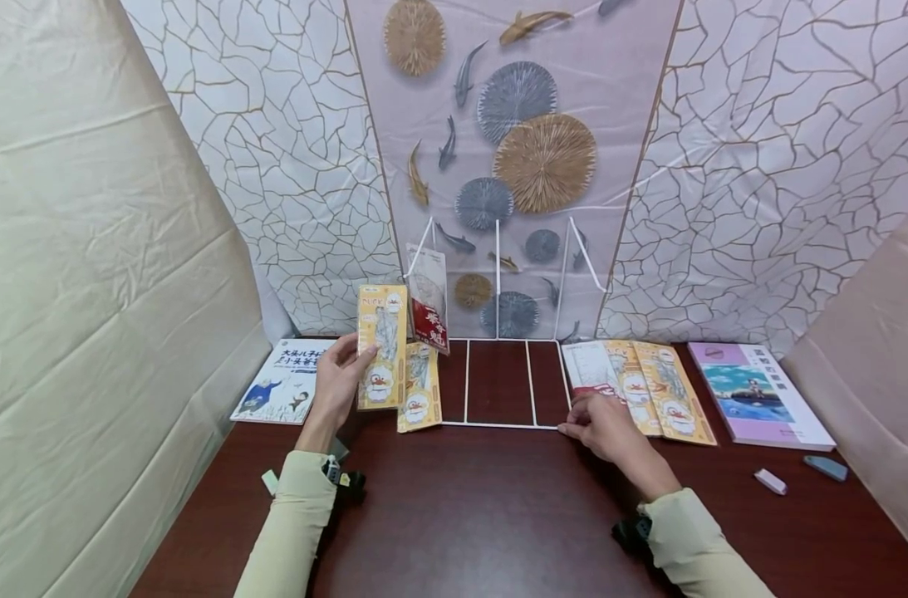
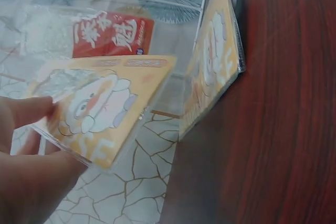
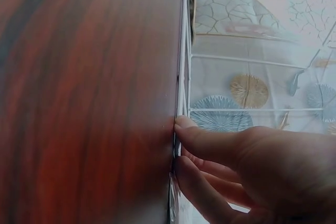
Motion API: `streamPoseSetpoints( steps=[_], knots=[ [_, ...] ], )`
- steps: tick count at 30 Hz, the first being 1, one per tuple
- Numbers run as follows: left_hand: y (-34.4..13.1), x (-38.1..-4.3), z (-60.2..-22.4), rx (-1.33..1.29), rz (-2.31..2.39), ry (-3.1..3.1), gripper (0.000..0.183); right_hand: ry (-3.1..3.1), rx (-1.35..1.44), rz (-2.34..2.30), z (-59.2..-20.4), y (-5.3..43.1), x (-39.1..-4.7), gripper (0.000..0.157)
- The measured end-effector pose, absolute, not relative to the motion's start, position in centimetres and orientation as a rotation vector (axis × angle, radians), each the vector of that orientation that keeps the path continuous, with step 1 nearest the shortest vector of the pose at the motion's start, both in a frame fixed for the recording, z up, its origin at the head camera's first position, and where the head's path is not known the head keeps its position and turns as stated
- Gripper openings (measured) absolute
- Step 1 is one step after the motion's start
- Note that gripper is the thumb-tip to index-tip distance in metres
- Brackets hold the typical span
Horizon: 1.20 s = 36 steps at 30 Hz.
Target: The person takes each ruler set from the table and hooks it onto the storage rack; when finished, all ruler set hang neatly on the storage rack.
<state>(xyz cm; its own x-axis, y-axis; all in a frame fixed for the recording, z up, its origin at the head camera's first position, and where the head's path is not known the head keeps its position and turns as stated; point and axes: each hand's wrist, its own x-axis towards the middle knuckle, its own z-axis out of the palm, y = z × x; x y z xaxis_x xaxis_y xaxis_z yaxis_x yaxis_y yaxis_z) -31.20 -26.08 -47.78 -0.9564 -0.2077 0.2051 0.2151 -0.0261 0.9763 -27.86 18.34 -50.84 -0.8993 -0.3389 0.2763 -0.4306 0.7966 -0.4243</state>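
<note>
My left hand [image 1: 339, 384] holds a yellow duck-print packet [image 1: 382, 345] upright by its left edge. In the left wrist view the thumb lies on the front of that packet [image 2: 100, 106]. Another yellow duck-print packet [image 1: 419, 394] leans at the left side of a white wire rack [image 1: 502, 425]. A red-and-white packet [image 1: 428, 307] stands upright in the rack's left part. My right hand [image 1: 611, 432] is at the rack's front right corner, thumb and forefinger pinching the low wire. Beside it lie another red-and-white packet [image 1: 590, 365] and two yellow packets [image 1: 666, 386].
A white picture book [image 1: 282, 382] lies at the left and a pink-and-blue book [image 1: 760, 399] at the right. A white eraser-like block [image 1: 771, 482] and a blue-grey piece [image 1: 826, 468] lie near the right edge. A patterned cloth [image 1: 304, 166] hangs behind the dark table [image 1: 461, 515].
</note>
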Motion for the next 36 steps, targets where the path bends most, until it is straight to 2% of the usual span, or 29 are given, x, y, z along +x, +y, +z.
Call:
streamPoseSetpoints(
  steps=[11, 22, 29, 36],
  knots=[
    [-25.5, -30.6, -46.4, -0.221, -2.342, -1.670, 0.046, -2.805, 0.551, 0.729, -51.1, 18.2, -28.3, 0.018],
    [-24.7, -29.6, -45.8, -0.461, -2.350, -1.697, 0.038, -2.812, 0.560, 0.712, -50.9, 18.1, -28.0, 0.022],
    [-24.8, -29.2, -45.6, -0.605, -2.407, -1.631, 0.023, -2.859, 0.525, 0.706, -50.8, 17.9, -27.9, 0.024],
    [-23.5, -28.9, -44.6, -0.589, -2.253, -1.726, 0.027, -2.864, 0.524, 0.694, -50.8, 17.6, -27.8, 0.024]
  ],
)
